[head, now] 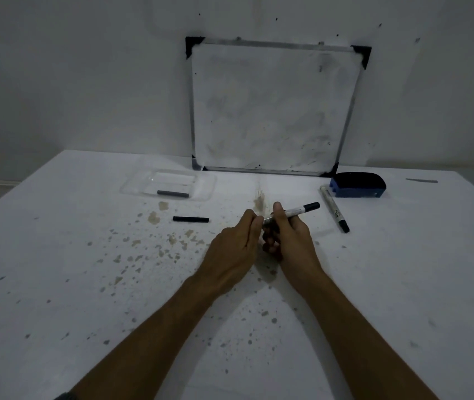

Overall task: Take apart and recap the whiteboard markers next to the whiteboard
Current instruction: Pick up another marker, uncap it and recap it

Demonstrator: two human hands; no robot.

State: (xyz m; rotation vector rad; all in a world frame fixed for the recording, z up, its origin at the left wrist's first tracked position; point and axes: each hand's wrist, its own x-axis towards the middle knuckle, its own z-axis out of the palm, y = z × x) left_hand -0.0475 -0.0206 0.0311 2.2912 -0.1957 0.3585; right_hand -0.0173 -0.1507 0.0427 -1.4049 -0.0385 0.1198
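Note:
My right hand (289,236) grips a white whiteboard marker (299,210) by its barrel, its black end pointing up and right. My left hand (235,249) pinches the marker's near end, which is hidden between the fingers. A second marker (334,208) with a black end lies on the table to the right, next to the eraser. A black stick-shaped part (191,219) lies on the table left of my hands. Another dark stick (172,193) rests inside a clear plastic tray (143,184). The whiteboard (273,108) leans on the wall behind.
A blue and black eraser (358,184) sits at the whiteboard's lower right corner. The white table (85,284) is speckled with brown stains. A thin dark mark or object (421,181) lies at the far right.

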